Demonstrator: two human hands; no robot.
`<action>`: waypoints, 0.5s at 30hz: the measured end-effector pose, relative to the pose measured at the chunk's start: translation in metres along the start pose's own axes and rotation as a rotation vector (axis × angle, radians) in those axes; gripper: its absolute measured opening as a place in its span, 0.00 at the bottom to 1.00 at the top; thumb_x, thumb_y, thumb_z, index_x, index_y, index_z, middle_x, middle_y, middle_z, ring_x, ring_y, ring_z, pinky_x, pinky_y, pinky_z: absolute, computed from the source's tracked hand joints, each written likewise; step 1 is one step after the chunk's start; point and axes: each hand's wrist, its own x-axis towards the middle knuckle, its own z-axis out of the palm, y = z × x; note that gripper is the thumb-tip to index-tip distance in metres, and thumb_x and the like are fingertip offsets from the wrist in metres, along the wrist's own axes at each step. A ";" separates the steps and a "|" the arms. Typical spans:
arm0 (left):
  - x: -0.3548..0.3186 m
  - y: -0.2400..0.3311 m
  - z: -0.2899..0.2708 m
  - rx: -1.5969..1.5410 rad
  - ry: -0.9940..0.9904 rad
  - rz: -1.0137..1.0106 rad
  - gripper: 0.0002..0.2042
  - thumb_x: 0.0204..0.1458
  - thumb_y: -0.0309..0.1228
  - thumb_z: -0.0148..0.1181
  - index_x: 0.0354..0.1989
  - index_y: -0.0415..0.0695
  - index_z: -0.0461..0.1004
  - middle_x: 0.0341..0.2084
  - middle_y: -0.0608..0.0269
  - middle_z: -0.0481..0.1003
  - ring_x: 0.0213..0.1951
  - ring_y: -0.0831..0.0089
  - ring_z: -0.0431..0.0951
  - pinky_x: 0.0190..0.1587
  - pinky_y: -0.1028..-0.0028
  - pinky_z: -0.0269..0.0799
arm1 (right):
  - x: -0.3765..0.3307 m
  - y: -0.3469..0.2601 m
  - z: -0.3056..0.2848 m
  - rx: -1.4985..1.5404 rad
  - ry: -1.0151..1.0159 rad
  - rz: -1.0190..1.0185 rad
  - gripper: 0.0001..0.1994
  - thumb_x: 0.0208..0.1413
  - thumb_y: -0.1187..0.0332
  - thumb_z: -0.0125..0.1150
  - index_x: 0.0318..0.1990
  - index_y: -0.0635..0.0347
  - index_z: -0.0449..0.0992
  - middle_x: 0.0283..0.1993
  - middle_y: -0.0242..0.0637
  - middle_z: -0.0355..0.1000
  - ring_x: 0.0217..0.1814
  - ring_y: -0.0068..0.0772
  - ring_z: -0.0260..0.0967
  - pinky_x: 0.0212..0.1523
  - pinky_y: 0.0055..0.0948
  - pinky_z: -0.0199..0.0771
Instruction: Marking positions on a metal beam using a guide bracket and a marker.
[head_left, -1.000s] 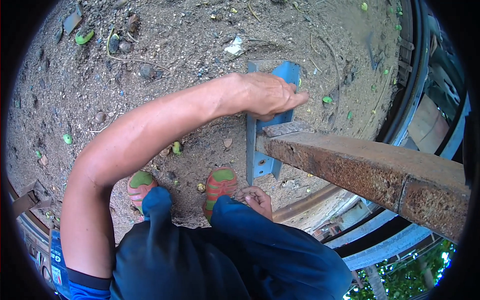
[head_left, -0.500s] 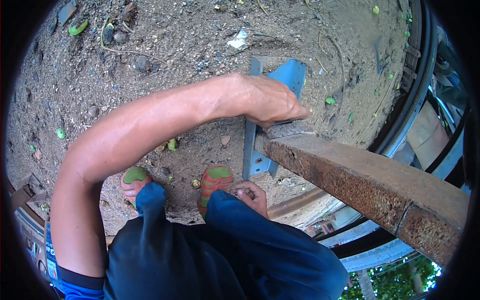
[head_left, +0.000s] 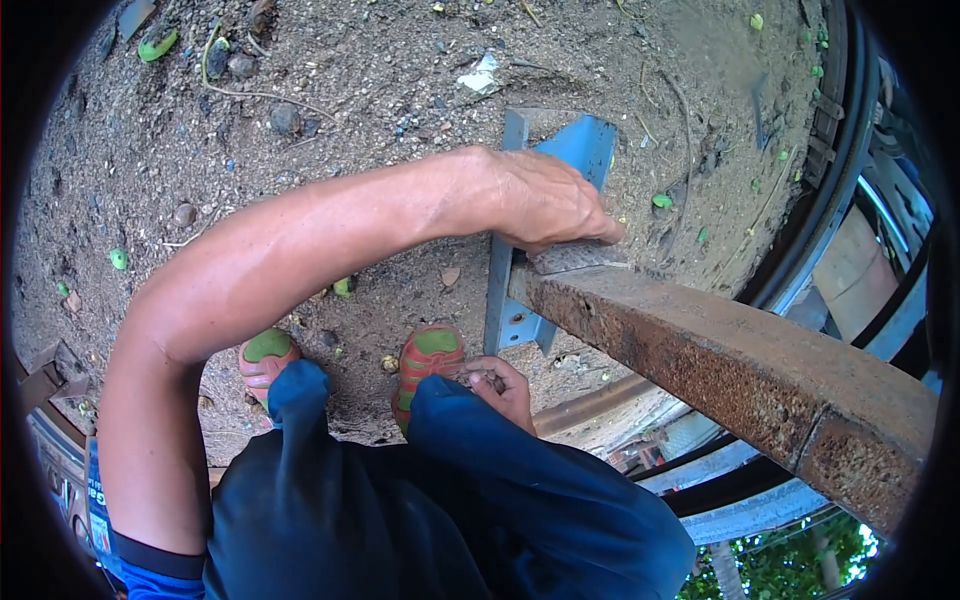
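Note:
My left arm reaches across from the left, and my left hand (head_left: pixel 550 200) lies over a blue metal bracket (head_left: pixel 582 148), back of the hand up. Its fingers are pressed together and bent down; what they grip beneath the palm is hidden. Just below them is the end of a thick rusty metal beam (head_left: pixel 730 340), which meets the bracket's upright blue-grey flange (head_left: pixel 500 300). Beside my knee, my right hand (head_left: pixel 508 392) is closed, fingers curled in. Anything inside it is too small or hidden to name.
Sandy ground (head_left: pixel 380 100) with pebbles, leaves and a white scrap (head_left: pixel 480 74) spreads around. My feet in red and green shoes (head_left: pixel 432 355) stand near the bracket. The beam runs off to the lower right, past curved metal rails (head_left: pixel 750 510). A dark rim (head_left: pixel 850 150) borders the right.
My left hand has shifted very slightly to the right over the bracket. The right hand stays curled by the knee, and the beam and bracket keep their place.

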 end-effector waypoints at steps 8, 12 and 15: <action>-0.001 0.005 -0.003 -0.005 -0.018 -0.049 0.24 0.50 0.21 0.62 0.58 0.47 0.72 0.44 0.54 0.79 0.49 0.51 0.81 0.47 0.56 0.79 | 0.002 -0.003 0.001 -0.061 -0.012 -0.053 0.10 0.66 0.70 0.61 0.50 0.66 0.77 0.47 0.36 0.78 0.50 0.25 0.76 0.53 0.26 0.73; 0.000 0.004 -0.002 0.014 -0.021 -0.060 0.24 0.50 0.21 0.63 0.59 0.47 0.72 0.44 0.55 0.80 0.49 0.52 0.81 0.47 0.57 0.79 | 0.003 0.003 -0.002 -0.109 0.036 -0.139 0.09 0.66 0.70 0.61 0.48 0.66 0.79 0.47 0.39 0.78 0.50 0.26 0.75 0.53 0.27 0.73; 0.001 0.003 -0.001 0.059 -0.045 -0.043 0.24 0.49 0.22 0.63 0.58 0.45 0.72 0.44 0.55 0.80 0.48 0.53 0.81 0.47 0.59 0.79 | 0.000 -0.002 -0.007 -0.166 0.165 -0.222 0.08 0.65 0.72 0.62 0.46 0.66 0.80 0.48 0.40 0.78 0.49 0.26 0.75 0.52 0.26 0.73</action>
